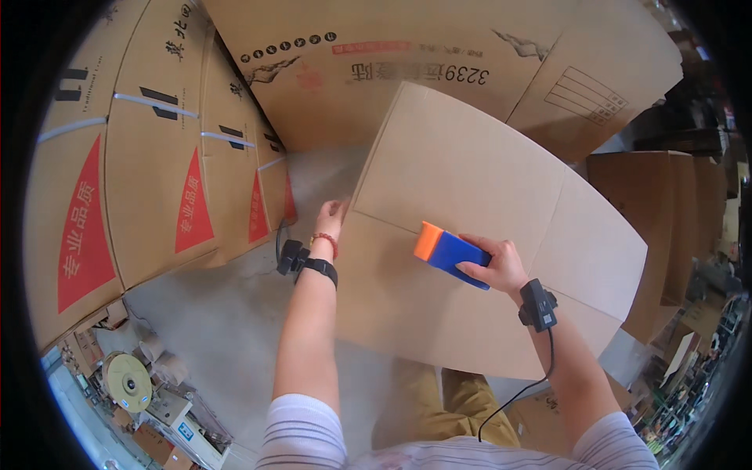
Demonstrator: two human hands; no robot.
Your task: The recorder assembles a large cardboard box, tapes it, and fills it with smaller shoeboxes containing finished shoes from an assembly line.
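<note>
head view, surroundings: printed cartons [157, 157] are stacking up on your left, a big printed flattened carton [439, 70] is leaning behind; a tape roll [127, 381] is sitting lower left on the floor [227, 313].
box: plain brown flat cardboard box [470, 227] is lying in front of you, flap seams showing, nothing covering it.
tool: blue block with orange end [450, 252] is resting on the box near its middle seam.
right hand [497, 266]: you're clenching it round the blue tool.
left hand [330, 215]: you're pressing it on the box's left edge; whether the fingers curl around it, can't tell.
</note>
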